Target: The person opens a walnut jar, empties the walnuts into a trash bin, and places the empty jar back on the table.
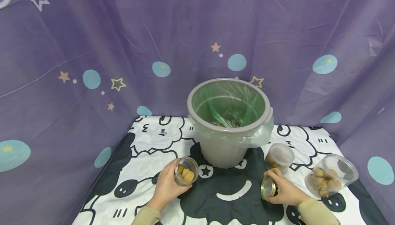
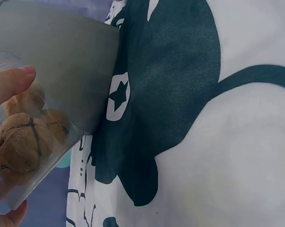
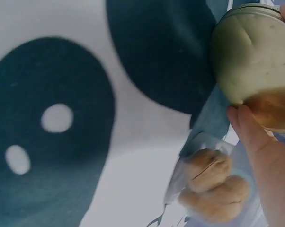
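My left hand (image 1: 168,183) grips a small clear plastic jar (image 1: 195,168), whose mouth is uncovered in the head view. Inside it lie several round brown, walnut-like pieces (image 2: 25,142); some carry dark crossed lines. At the right, my right hand (image 1: 285,188) holds a round gold metal lid (image 1: 267,188) by its rim, tilted on edge. The lid's broad gold face (image 3: 249,56) shows in the right wrist view. Just beyond that hand stands a jar with a frosted top (image 1: 281,152), with brown pieces in it. A larger clear jar (image 1: 344,170) of similar pieces is tilted farther right.
A grey bin (image 1: 220,153) lined with a green translucent bag stands behind and between the hands. Its rim rises well above the tabletop. A black-and-white cartoon cloth (image 1: 157,136) covers the table. Purple patterned curtains (image 1: 185,29) enclose the back and sides.
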`<state>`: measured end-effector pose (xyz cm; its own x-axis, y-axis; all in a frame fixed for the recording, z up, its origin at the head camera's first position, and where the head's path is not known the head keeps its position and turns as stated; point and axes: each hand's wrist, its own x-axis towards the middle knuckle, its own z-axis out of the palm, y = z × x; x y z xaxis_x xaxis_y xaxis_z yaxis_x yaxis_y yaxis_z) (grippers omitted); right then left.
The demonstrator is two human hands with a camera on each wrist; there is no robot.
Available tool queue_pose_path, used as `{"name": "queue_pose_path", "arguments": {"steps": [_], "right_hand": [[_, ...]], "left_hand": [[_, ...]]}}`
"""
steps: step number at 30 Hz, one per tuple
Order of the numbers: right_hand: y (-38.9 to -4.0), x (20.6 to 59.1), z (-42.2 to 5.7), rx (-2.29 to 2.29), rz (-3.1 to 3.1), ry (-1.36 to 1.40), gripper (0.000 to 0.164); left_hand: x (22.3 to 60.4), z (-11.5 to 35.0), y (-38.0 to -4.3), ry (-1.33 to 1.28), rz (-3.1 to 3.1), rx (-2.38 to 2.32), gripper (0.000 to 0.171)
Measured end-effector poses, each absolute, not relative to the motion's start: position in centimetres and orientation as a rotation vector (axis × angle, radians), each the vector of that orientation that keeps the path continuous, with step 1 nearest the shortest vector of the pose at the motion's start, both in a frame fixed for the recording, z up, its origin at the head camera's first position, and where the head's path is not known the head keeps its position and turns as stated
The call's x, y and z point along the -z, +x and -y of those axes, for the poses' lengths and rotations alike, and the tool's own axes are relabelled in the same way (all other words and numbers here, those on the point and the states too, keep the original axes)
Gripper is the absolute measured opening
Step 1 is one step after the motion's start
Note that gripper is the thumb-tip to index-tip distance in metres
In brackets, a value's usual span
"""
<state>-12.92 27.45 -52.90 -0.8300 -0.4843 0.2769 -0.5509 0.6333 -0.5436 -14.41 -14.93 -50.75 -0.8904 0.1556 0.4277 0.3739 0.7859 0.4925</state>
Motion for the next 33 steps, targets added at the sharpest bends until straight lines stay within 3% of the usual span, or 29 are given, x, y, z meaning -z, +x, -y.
{"name": "queue_pose_path", "arguments": {"steps": [12, 33], "right_hand": [[-12.1, 53.0, -29.8, -0.854, 2.883, 0.786, 0.086], [-11.1, 54.1, -30.2, -0.442, 2.849, 0.684, 0.087]], "left_hand": [[50.8, 15.1, -14.5, -0.416, 2.582, 0.825, 0.099], [50.6, 15.2, -14.1, -0.409, 2.595, 0.835, 0.099]]}}
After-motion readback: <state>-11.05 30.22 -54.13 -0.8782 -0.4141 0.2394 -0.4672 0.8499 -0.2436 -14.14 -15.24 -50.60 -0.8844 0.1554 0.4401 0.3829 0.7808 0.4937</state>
